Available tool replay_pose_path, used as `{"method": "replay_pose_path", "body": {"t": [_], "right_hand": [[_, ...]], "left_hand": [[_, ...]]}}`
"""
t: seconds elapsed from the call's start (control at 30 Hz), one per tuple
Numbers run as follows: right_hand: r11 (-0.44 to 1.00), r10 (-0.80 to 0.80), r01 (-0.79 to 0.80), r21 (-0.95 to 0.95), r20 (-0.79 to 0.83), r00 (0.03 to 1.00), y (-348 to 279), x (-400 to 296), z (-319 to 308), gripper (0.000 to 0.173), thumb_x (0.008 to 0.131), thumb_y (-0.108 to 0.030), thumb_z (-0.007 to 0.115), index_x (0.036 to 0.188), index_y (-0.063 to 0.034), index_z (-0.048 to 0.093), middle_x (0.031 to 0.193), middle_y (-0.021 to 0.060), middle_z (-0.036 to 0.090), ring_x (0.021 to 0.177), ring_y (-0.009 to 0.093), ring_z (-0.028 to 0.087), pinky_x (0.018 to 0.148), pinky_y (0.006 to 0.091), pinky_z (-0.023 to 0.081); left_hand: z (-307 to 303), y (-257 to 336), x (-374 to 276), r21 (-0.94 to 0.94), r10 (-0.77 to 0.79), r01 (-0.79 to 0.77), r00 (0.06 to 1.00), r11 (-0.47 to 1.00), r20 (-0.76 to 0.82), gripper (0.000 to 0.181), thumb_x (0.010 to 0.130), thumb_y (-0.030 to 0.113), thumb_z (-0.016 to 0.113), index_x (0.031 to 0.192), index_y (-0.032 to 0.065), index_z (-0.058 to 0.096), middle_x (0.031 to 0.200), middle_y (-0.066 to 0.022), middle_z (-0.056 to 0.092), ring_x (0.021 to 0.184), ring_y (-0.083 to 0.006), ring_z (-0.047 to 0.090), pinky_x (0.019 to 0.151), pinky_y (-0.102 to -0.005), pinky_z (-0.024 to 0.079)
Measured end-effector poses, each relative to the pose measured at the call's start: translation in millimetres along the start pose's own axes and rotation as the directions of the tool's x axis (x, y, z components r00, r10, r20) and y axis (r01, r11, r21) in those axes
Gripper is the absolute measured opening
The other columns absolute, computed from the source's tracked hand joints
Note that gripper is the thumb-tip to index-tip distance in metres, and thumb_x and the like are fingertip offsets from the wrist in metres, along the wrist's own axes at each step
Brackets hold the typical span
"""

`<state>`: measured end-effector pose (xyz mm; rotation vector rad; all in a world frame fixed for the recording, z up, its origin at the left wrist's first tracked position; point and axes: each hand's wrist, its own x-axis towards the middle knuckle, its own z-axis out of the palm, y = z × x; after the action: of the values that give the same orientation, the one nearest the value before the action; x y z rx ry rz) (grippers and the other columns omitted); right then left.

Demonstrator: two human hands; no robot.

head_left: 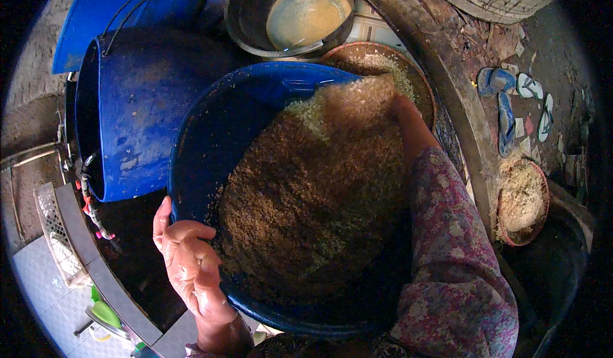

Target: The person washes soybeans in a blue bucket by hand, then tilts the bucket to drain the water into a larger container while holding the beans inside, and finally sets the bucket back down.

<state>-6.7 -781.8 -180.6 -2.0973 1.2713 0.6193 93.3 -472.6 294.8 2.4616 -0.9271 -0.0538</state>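
Note:
A large blue plastic tub [194,133] stands right before me, holding a heap of damp, brown, crumbly material [287,200] mixed with pale grains. My left hand [194,267] is at the tub's near left rim. It looks wet, with fingers loosely curled, thumb apart and nothing visible in it; a few pale bits cling to the skin. At the far right rim, my right hand [368,97] is blurred by motion among pale grains [306,114]. Whether it grips any of them cannot be made out. Beyond it sits a reddish-brown round basin [345,54] with pale grains inside.
Cloudy liquid lies in a black bucket [244,18] at the back. A blue barrel [153,118] lies on its side at left, near a pipe with taps [88,205]. Right of a raised ledge [471,118] are flip-flops [505,109] and a basket of pale meal [524,200].

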Motion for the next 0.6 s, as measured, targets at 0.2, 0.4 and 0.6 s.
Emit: {"method": "replay_pose_path", "body": {"t": [0.2, 0.4, 0.6], "right_hand": [[0.997, -0.078, 0.078, -0.023, -0.036, 0.996, -1.7, -3.9, -4.4, 0.039, 0.073, -0.008, 0.056, 0.112, -0.0071, 0.052, 0.114, 0.0196, 0.053, 0.103, 0.034, 0.053, 0.084, 0.0416, 0.045], [0.996, 0.015, -0.014, -0.087, 0.014, 1.000, -2.0, -3.8, -10.2, 0.048, 0.078, -0.014, 0.052, 0.124, -0.0127, 0.040, 0.115, 0.0196, 0.050, 0.107, 0.034, 0.050, 0.086, 0.0440, 0.044], [0.994, 0.096, -0.099, 0.036, 0.078, 0.992, -20.1, -22.5, -23.1, 0.048, 0.086, -0.026, 0.041, 0.131, -0.0159, 0.030, 0.125, 0.0238, 0.038, 0.112, 0.038, 0.045, 0.091, 0.0461, 0.039]], "left_hand": [[-3.3, 0.1, 2.7, 0.005, -0.002, 0.001, 0.998, 1.000, 0.064, 0.051, 0.082, 0.051, 0.036, 0.052, 0.0102, 0.039, 0.071, -0.0088, 0.050, 0.094, -0.0238, 0.042, 0.100, -0.0442, 0.019], [1.2, 3.9, 6.8, -0.006, -0.011, 0.011, 0.999, 1.000, 0.034, 0.049, 0.081, 0.050, 0.037, 0.053, 0.0101, 0.041, 0.070, -0.0076, 0.049, 0.088, -0.0197, 0.044, 0.102, -0.0438, 0.020], [6.2, 2.0, 3.3, -0.077, -0.095, 0.097, 0.995, 0.992, 0.019, 0.046, 0.081, 0.047, 0.038, 0.055, 0.0096, 0.041, 0.071, -0.0083, 0.052, 0.085, -0.0185, 0.045, 0.102, -0.0446, 0.020]]}}
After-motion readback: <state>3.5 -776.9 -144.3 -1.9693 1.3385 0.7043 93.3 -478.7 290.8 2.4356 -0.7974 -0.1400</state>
